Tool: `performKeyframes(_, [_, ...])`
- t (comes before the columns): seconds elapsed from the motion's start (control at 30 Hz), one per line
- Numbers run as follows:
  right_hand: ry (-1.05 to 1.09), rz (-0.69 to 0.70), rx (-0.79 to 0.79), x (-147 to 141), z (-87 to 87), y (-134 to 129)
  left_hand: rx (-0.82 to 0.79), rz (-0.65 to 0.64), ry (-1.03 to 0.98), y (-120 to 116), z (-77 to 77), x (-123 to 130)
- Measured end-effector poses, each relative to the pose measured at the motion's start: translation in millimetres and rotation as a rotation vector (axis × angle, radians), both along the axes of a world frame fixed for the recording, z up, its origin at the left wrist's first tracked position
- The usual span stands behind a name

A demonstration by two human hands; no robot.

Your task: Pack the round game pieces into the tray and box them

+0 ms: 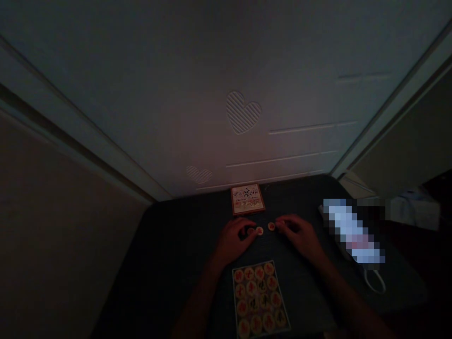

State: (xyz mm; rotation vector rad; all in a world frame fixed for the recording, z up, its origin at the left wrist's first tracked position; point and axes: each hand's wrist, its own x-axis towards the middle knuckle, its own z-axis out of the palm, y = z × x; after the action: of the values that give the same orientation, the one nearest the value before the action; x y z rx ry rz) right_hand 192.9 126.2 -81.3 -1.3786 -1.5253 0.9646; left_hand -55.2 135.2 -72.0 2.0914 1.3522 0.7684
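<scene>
Round Chinese chess pieces with red characters lie between my hands on the dark table. My left hand (235, 236) is curled, its thumb and forefinger closed at the edge of a chess piece (260, 231). Another piece (250, 231) shows dimly inside the curve of those fingers. To the right, my right hand (298, 232) has its fingertips pinched at a chess piece (271, 226). A small gap separates the two hands. Nearer to me, a shallow tray (234, 301) holds rows of round pieces with red or dark characters.
Behind my hands lies a flat box (247, 198) with Chinese lettering. A bright blurred-out device (353, 233) lies at the right, with a white loop (375, 281) by it. A pale panel with embossed hearts (243, 113) rises behind the table (169, 245). The light is dim.
</scene>
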Motion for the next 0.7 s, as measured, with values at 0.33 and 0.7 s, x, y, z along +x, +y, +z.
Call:
performKeyframes(0.33, [0.213, -0.012, -0.088, -2.3, -2.7, 1.9, -0.004, 0.003, -0.008, -0.4, 1.0, 1.3])
performKeyframes(0.7, [0.222, 0.009, -0.138, -1.7, -4.0, 1.5, -0.008, 0.006, -0.009, 0.6, -3.5, 0.7])
